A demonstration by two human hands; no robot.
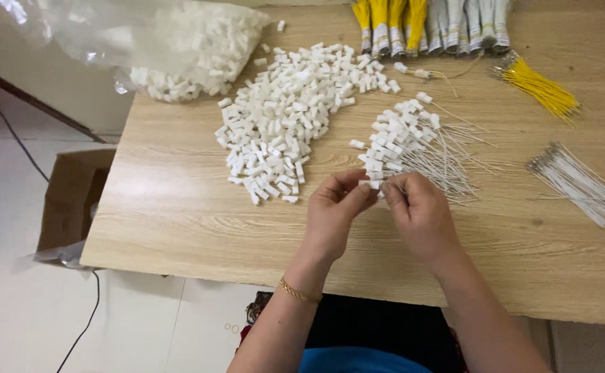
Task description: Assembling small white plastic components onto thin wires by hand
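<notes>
Item in hand: we hold a small white plastic connector (374, 184) between both hands, low over the middle of the wooden counter (178, 207). Our left hand (335, 211) has its grip pinched shut on the piece from the left; our right hand (418, 213) has its grip closed against the same piece from the right, probably with a thin white wire, though the fingers hide the join.

Handling note: we judge the step goes best with the connector steadied by the left thumb and forefinger while the right feeds straight in, both wrists kept low.

Stock nearby:
- loose heap of white connectors (288, 117), just beyond the left hand
- pile of wired connectors (413, 141), touching distance ahead of the right hand
- bundle of white wires (582, 183), well to the right
- bundle of yellow wires (541, 88), far right
- clear bag of connectors (199, 48), far left corner, overhanging the edge

Room: bare counter lies left and right of the hands; the near edge runs close under the wrists. A cardboard box (74, 200) stands on the floor below the left edge.
</notes>
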